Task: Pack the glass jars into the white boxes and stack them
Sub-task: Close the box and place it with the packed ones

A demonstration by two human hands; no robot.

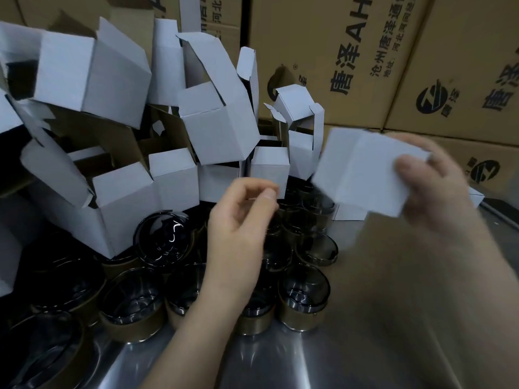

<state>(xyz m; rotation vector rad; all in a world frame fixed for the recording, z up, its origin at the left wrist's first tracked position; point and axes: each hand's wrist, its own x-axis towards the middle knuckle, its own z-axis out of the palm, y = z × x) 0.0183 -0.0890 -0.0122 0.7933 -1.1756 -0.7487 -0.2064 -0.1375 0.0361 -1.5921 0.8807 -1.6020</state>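
White box [362, 169] closed, gripped by blurred right hand [438, 186]; left hand [241, 220] curled, seemingly empty; glass jars [303, 296] unboxed.

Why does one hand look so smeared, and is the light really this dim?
Head view: the right hand and the white box it holds are smeared by motion blur; the left hand is sharper. Same view: dim light, pale glare streaks on the metal table, small glints on the glass jars; the wide lens tilts the brown cartons.
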